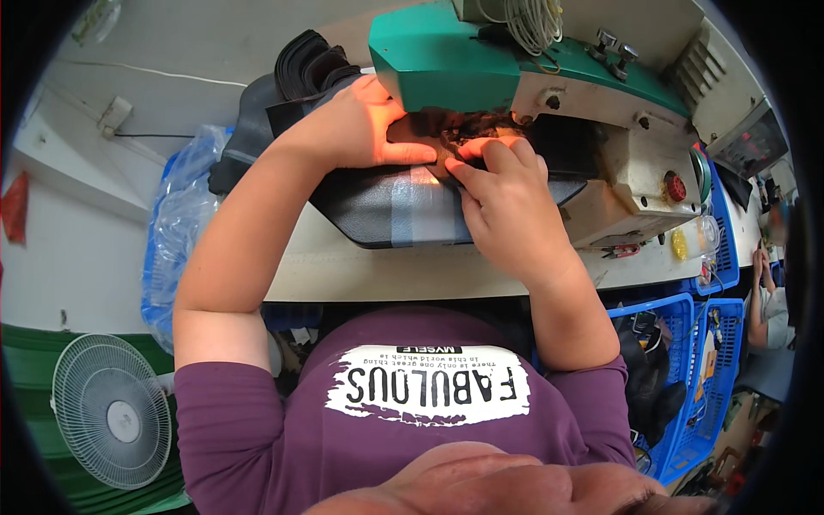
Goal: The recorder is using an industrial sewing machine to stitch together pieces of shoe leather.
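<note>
Both hands work at the front of a green and cream sewing-type machine (446,60), in an orange glow under its head. My left hand (365,129) lies on dark, leather-like material, its thumb stretched to the right and its other fingers reaching toward the machine head. My right hand (506,184) has its fingers bent, thumb and forefinger closed on the edge of a small dark piece (442,150). Below the hands a black glossy panel (365,202) with a pale band hangs over the table's front. The machine's working point is partly hidden by its head and my fingers.
A stack of dark cut pieces (313,64) stands behind my left hand. The white tabletop (360,275) runs along the front. Blue baskets (687,343) stand at the right, a plastic-covered one (176,232) at the left. A fan (112,412) is at lower left; another person (768,305) sits far right.
</note>
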`<state>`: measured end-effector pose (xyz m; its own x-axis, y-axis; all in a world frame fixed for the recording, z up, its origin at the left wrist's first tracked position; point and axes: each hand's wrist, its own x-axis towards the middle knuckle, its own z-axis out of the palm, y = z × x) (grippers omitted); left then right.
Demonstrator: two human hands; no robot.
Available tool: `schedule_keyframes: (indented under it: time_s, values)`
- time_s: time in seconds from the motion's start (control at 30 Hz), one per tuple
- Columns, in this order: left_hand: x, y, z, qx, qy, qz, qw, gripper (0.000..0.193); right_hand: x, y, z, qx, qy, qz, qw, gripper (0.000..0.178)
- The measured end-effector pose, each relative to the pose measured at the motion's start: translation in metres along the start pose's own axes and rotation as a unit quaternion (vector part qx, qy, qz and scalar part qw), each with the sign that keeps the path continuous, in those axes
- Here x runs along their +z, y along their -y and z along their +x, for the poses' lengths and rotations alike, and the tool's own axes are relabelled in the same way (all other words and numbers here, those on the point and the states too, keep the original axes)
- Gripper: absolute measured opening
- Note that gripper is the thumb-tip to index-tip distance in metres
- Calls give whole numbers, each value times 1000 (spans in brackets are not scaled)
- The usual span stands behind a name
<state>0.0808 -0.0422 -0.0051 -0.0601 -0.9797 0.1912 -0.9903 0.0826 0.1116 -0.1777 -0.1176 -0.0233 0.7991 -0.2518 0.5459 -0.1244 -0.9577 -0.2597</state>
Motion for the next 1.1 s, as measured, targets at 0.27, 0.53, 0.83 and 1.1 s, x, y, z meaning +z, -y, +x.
schedule_keyframes:
  time_s: [0.27,0.53,0.83,1.1]
  values:
    - [-6,-18,-2,-3,-107,-1,994,66,9,-4,-1,-12,-67,-1,998,26]
    - [4,-70,-33,-45,-118,228,966,56,9,-2,-2,5,-70,-2,998,23]
    - [-8,-53,-22,-69,-24,24,997,50,11,0,-2,9,-71,7,997,18]
    - [-19,-38,-11,-49,7,-60,997,38,9,0,-3,-6,-79,0,997,13]
